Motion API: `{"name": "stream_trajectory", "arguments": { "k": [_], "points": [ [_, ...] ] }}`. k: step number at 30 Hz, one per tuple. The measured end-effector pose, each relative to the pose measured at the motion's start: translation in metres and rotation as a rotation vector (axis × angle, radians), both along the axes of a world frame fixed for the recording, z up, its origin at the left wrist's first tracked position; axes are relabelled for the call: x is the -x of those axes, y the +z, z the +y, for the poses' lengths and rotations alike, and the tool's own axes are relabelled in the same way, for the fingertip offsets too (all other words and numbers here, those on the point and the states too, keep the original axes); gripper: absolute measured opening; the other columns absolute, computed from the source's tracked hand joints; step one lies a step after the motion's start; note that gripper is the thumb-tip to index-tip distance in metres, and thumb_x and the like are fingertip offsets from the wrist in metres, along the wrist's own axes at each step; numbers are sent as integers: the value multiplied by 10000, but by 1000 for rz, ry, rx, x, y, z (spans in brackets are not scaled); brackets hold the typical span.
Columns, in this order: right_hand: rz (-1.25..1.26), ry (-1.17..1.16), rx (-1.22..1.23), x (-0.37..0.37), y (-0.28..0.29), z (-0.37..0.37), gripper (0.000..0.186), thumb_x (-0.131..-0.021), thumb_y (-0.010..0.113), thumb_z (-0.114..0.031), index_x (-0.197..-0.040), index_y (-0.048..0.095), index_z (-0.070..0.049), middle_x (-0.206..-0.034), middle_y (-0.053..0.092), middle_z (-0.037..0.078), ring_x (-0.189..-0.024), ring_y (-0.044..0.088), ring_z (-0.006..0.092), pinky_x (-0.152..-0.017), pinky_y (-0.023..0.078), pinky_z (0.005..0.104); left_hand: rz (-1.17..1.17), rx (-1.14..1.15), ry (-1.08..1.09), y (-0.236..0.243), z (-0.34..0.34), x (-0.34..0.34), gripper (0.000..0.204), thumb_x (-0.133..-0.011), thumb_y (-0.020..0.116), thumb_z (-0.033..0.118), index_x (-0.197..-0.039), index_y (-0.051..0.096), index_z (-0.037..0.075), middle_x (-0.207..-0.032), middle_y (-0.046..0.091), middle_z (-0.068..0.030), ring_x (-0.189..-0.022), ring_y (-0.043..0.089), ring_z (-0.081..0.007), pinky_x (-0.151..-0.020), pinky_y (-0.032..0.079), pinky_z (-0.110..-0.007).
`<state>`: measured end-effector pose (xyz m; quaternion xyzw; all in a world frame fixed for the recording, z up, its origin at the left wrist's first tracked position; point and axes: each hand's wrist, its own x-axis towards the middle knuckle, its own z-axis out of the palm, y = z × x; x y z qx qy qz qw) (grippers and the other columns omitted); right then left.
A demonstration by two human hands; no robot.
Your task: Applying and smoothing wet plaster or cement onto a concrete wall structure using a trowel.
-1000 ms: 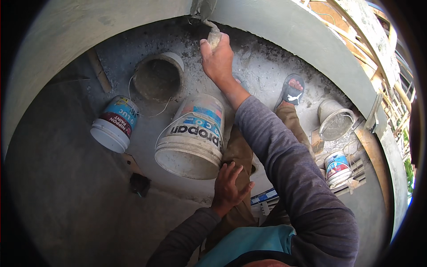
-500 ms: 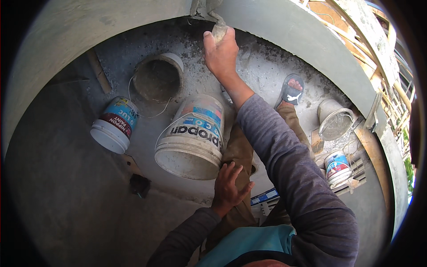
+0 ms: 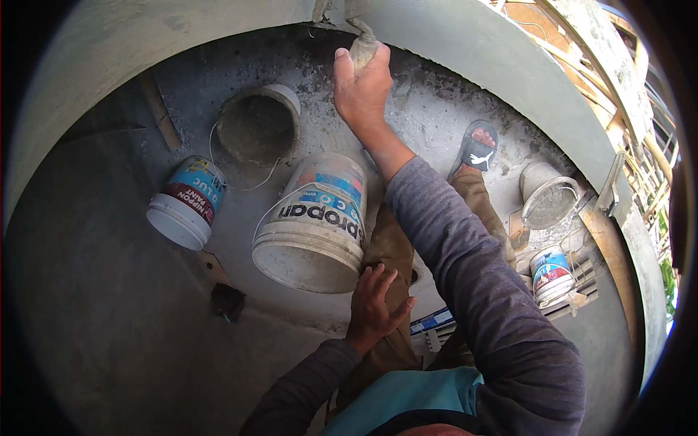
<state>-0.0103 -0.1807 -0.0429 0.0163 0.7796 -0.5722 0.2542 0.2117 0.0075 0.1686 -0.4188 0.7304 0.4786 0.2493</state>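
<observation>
My right hand (image 3: pixel 363 86) is wrapped round the cement-caked handle of a trowel (image 3: pixel 363 52), at the top of the view. The trowel's bent neck reaches up to the grey plastered wall (image 3: pixel 465 43), beside a rough vertical gap; its blade is mostly hard to make out against the plaster. My left hand (image 3: pixel 374 305) lies on my trouser leg at the knee, holding nothing, fingers apart. Just beyond it, a large white paint bucket (image 3: pixel 309 225) lies tilted with its mouth toward me.
Left of the large bucket are a mortar-coated bucket (image 3: pixel 260 127) and a smaller blue-and-white paint bucket (image 3: pixel 190 200). On the right, a grey bucket (image 3: pixel 549 196) and a small paint pail (image 3: pixel 552 276) stand near wooden strips. A wooden stick (image 3: pixel 160 112) lies at the far left.
My right hand and the trowel have shifted very slightly up and to the right along the wall. My left hand stays on the knee.
</observation>
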Motion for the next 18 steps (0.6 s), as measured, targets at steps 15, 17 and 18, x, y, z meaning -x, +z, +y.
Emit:
{"name": "stream_trajectory", "arguments": {
  "k": [15, 17, 18],
  "points": [
    [-6, 32, -36, -8, 2, 0, 392, -875, 649, -224, -1115, 472, 28, -921, 648, 287, -862, 635, 467, -770, 491, 509, -1, 1, 7, -1, 1, -2, 655, -822, 688, 519, -1260, 586, 44, -1331, 508, -254, -1246, 464, -466, -1045, 381, -532],
    [-12, 106, -98, -7, -5, 2, 394, -874, 652, -224, -1118, 472, 28, -913, 645, 280, -861, 635, 463, -768, 492, 501, 4, -5, 5, 0, 3, -1, 655, -822, 689, 519, -1261, 586, 44, -1331, 508, -254, -1247, 463, -465, -1045, 381, -532],
    [-8, 144, -105, -9, -8, 3, 392, -875, 652, -221, -1119, 470, 26, -911, 645, 281, -859, 633, 466, -764, 492, 504, 6, -3, 8, 0, 4, -1, 654, -822, 689, 518, -1262, 585, 44, -1330, 508, -253, -1247, 462, -465, -1045, 381, -531]
  ]
}}
